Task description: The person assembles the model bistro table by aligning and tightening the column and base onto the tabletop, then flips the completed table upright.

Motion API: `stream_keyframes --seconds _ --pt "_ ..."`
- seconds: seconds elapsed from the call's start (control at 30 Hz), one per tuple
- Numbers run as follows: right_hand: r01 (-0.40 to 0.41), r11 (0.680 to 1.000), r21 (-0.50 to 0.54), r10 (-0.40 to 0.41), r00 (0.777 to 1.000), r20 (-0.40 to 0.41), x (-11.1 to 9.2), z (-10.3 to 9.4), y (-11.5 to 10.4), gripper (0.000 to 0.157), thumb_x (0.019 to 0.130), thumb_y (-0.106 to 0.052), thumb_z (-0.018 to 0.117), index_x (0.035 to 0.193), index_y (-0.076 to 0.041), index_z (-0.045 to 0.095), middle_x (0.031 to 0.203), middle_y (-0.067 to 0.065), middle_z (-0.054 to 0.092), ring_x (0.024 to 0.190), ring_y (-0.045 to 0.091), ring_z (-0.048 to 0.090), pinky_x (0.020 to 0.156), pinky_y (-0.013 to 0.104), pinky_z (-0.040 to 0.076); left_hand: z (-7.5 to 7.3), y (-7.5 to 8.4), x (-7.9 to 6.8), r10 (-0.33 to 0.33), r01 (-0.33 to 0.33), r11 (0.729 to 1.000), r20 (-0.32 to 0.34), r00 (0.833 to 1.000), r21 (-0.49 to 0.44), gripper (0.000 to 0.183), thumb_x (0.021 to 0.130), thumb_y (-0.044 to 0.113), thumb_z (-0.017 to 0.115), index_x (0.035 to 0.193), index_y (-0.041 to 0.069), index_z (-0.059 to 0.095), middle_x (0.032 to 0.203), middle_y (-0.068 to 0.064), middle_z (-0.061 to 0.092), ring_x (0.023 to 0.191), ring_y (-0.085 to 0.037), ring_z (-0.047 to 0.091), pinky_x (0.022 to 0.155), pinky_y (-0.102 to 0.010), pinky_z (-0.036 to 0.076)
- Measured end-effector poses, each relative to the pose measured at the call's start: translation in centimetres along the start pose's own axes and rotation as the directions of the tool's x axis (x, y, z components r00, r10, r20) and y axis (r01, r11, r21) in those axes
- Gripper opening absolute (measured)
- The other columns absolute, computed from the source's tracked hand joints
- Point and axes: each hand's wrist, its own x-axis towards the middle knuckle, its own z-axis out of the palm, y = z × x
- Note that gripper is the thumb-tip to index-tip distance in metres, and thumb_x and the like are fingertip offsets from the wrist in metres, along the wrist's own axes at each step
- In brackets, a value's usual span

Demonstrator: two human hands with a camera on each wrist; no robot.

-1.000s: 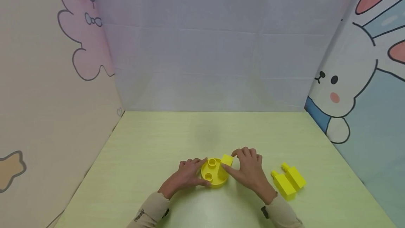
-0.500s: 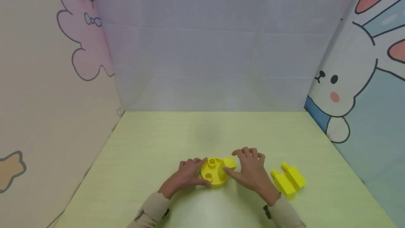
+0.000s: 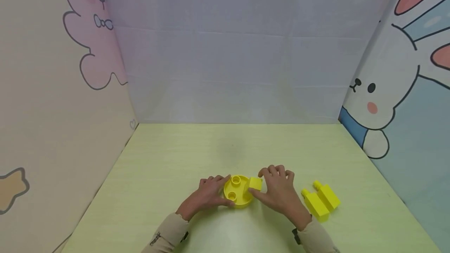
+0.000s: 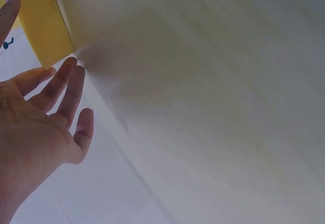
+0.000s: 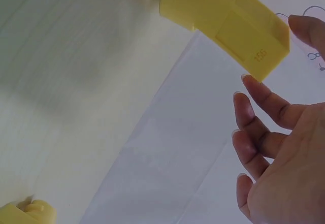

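Observation:
A round yellow base (image 3: 239, 203) with raised rings inside lies on the table. My left hand (image 3: 208, 195) holds its left side between thumb and fingers; in the left wrist view the fingertips meet the edge of the base (image 4: 43, 23). A yellow block (image 3: 255, 183) stands at the right part of the base, tilted to the right. My right hand (image 3: 280, 188) pinches it lightly between thumb and index finger. In the right wrist view, small digits mark the block (image 5: 244, 31), and the other fingers curl loosely below. How its lower end meets the base is hidden.
Two more yellow blocks with round pegs, a nearer one (image 3: 317, 207) and a farther one (image 3: 328, 197), lie side by side to the right of my right hand. The pale table (image 3: 175, 151) is enclosed by walls with cartoon drawings.
The block in my right hand has tipped to the right, and the right hand has shifted slightly right with it. My left hand and the base stay in place.

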Motion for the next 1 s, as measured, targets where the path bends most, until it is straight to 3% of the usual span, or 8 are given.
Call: stream_keyframes --seconds 0.27,0.47,0.63,0.73,0.83,0.9,1.0 --pt "-0.023 1.0 -0.004 0.022 0.999 -0.03 -0.4 0.2 -0.1 0.044 0.086 -0.05 0.08 0.091 -0.011 0.06 0.092 0.003 0.05 0.102 0.035 0.047 0.086 0.062 0.032 0.0 0.1 0.1 0.012 -0.012 1.0 0.002 1.0 0.009 0.095 0.084 0.058 0.081 0.155 0.005 0.047 0.138 -0.015 0.059 0.116 -0.033 0.054 0.095 -0.052 0.032" --pt "-0.071 0.996 0.047 0.073 0.997 -0.03 -1.0 0.4 0.3 0.046 0.09 -0.05 0.077 0.109 -0.01 0.065 0.103 0.006 0.058 0.106 0.036 0.048 0.089 0.061 0.033 0.0 -0.1 0.0 0.019 -0.019 1.0 0.002 1.0 0.004 0.095 0.084 0.057 0.081 0.155 0.004 0.047 0.139 -0.016 0.059 0.117 -0.034 0.055 0.095 -0.053 0.032" --pt "-0.126 0.986 0.109 0.139 0.982 -0.125 -2.6 -0.6 2.3 0.039 0.092 -0.039 0.077 0.113 -0.007 0.066 0.102 0.008 0.061 0.102 0.036 0.05 0.082 0.052 0.038 0.0 -0.3 0.2 0.019 -0.019 1.0 0.003 1.0 0.001 0.096 0.084 0.058 0.081 0.155 0.004 0.046 0.14 -0.017 0.058 0.118 -0.035 0.054 0.095 -0.054 0.032" --pt "-0.152 0.983 0.103 0.171 0.96 -0.22 -4.1 -1.5 4.3 0.033 0.09 -0.028 0.081 0.106 -0.003 0.068 0.094 0.009 0.061 0.091 0.035 0.053 0.074 0.047 0.042 -0.1 -0.2 0.2 0.02 -0.02 1.0 0.001 1.0 0.003 0.096 0.083 0.058 0.081 0.155 0.005 0.046 0.14 -0.017 0.058 0.117 -0.035 0.055 0.094 -0.054 0.033" --pt "-0.235 0.968 0.086 0.25 0.933 -0.26 -6.0 -2.5 6.5 0.03 0.088 -0.022 0.082 0.102 0.001 0.068 0.088 0.01 0.06 0.082 0.032 0.053 0.068 0.043 0.043 -0.2 -0.2 0.2 0.028 -0.028 1.0 -0.002 1.0 0.01 0.096 0.083 0.058 0.081 0.155 0.004 0.047 0.139 -0.018 0.059 0.116 -0.036 0.056 0.093 -0.053 0.033" --pt "-0.339 0.937 0.08 0.348 0.913 -0.213 -7.3 -3.1 7.8 0.034 0.089 -0.024 0.081 0.103 0.003 0.066 0.086 0.011 0.059 0.078 0.031 0.052 0.065 0.042 0.043 -0.2 -0.1 0.3 0.027 -0.027 1.0 -0.002 1.0 0.011 0.096 0.083 0.058 0.082 0.154 0.004 0.047 0.138 -0.018 0.059 0.116 -0.036 0.056 0.093 -0.053 0.033" --pt "-0.509 0.861 0.019 0.509 0.86 -0.033 -8.9 -3.8 9.4 0.049 0.091 -0.037 0.078 0.107 0.007 0.063 0.088 0.015 0.059 0.078 0.03 0.052 0.066 0.044 0.046 -0.2 0.0 0.3 0.029 -0.029 1.0 0.002 1.0 0.01 0.096 0.083 0.057 0.082 0.154 0.004 0.047 0.138 -0.018 0.059 0.116 -0.036 0.056 0.093 -0.054 0.034"
